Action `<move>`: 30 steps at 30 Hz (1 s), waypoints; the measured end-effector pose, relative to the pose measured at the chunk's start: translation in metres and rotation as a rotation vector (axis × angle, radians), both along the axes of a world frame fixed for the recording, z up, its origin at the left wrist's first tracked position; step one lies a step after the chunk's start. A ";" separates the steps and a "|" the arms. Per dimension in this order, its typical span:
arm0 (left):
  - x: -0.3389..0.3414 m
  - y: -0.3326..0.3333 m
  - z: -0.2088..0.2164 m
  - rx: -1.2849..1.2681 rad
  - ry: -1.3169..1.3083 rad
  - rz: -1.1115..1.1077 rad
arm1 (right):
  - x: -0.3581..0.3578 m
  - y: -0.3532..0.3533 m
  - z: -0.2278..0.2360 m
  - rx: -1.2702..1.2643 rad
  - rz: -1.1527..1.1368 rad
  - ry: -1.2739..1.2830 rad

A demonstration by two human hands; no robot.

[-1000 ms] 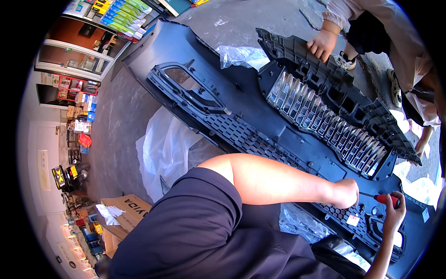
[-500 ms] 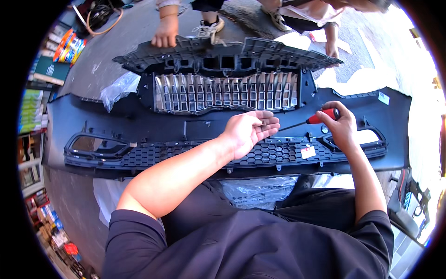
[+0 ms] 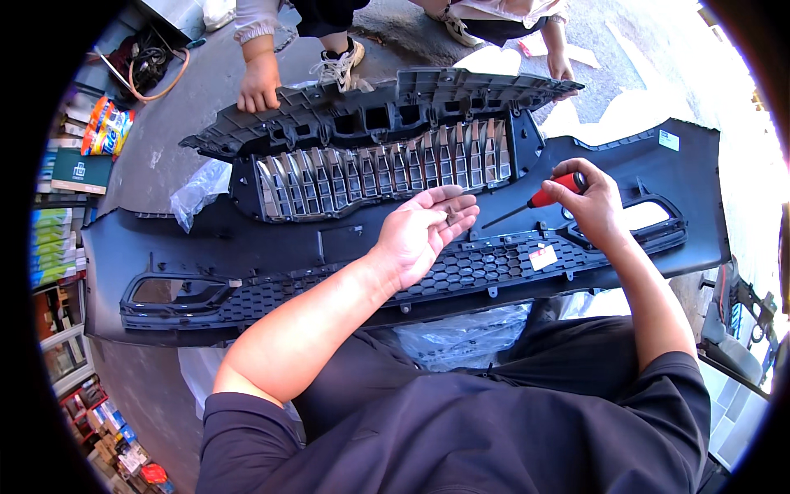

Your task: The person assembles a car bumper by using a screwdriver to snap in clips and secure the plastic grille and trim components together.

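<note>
A black car bumper lies inner side up across my lap area, with a chrome-barred grille fixed in its upper middle. Over the bumper, my left hand is palm up with fingers stretched out, its thumb against small dark pieces resting on the fingers; their kind is too small to make out. My right hand grips a screwdriver by its red and black handle. The thin dark shaft points left and down, its tip just beside the left fingertips and above the honeycomb mesh.
Beyond the bumper, another person's hands hold the black upper panel above the grille. Clear plastic wrap sits at its left, more between my legs. Boxes and a green package line the left side.
My view has tilted, so the bumper now slants up to the right. The screwdriver shaft points more steeply downward. My left hand still carries the small pieces.
</note>
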State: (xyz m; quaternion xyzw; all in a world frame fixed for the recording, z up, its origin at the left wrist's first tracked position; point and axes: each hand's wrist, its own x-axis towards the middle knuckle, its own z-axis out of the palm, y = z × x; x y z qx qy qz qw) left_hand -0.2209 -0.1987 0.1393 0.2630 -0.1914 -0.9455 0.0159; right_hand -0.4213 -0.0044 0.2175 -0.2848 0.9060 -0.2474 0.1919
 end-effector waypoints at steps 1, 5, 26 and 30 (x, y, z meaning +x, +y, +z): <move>-0.001 -0.002 -0.002 0.004 -0.026 0.036 | 0.000 -0.001 0.000 0.001 0.004 0.001; -0.004 -0.018 -0.008 0.028 -0.126 0.210 | 0.003 -0.004 0.003 0.001 0.008 -0.007; -0.026 -0.010 0.001 -0.274 -0.345 0.078 | 0.094 0.085 -0.084 0.616 0.954 -0.603; -0.028 -0.002 0.003 -0.257 -0.332 0.012 | 0.139 0.126 -0.121 0.562 1.164 -0.659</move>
